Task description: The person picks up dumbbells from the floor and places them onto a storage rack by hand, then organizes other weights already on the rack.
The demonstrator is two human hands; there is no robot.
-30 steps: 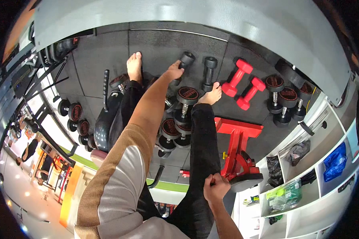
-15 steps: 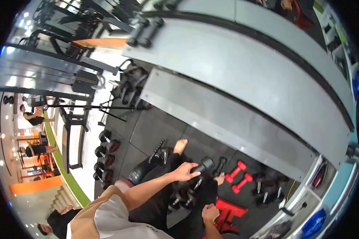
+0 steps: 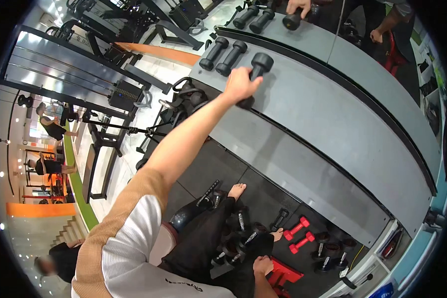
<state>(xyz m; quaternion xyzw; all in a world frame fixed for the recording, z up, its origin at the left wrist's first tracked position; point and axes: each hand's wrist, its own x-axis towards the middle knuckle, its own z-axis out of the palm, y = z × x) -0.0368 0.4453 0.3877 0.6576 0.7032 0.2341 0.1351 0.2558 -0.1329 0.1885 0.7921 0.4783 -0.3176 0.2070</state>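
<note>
My left hand is closed around a black dumbbell over the upper left part of the long grey shelf. Two black dumbbells, one nearer my hand and one farther left, lie side by side on that shelf. Low in the view, my right hand is curled near my leg, beside a red frame; whether it grips anything is hidden.
On the black floor lie two red dumbbells, a black dumbbell and several more dumbbells. A mirror behind the shelf reflects a hand and dumbbells. Gym machines and people stand at the left.
My left hand has carried the dumbbell from above the floor up and over the shelf. The view has shifted, showing more of the shelf's left end. My right hand stays low.
</note>
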